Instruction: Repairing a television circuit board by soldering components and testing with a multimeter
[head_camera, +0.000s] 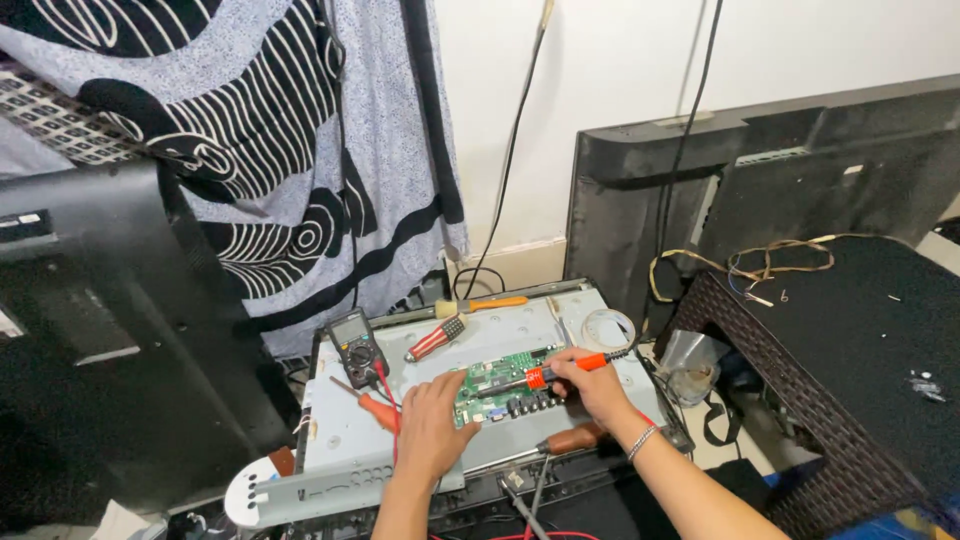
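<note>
A green circuit board (497, 372) lies on a grey metal chassis (345, 430) of an opened flat screen set. My left hand (432, 422) rests flat on the chassis, its fingertips touching the board's left edge. My right hand (592, 382) grips an orange and black soldering iron (548, 375), whose tip points left onto the board. A bracelet sits on my right wrist.
On the chassis lie a multimeter (357, 345) with red leads, an orange screwdriver (375, 408), a red brush (436, 338), an orange paintbrush (478, 304), a solder coil (608, 328) and a brown-handled tool (572, 438). Black screen panels stand left and back right. A dark wicker table (860, 340) is at right.
</note>
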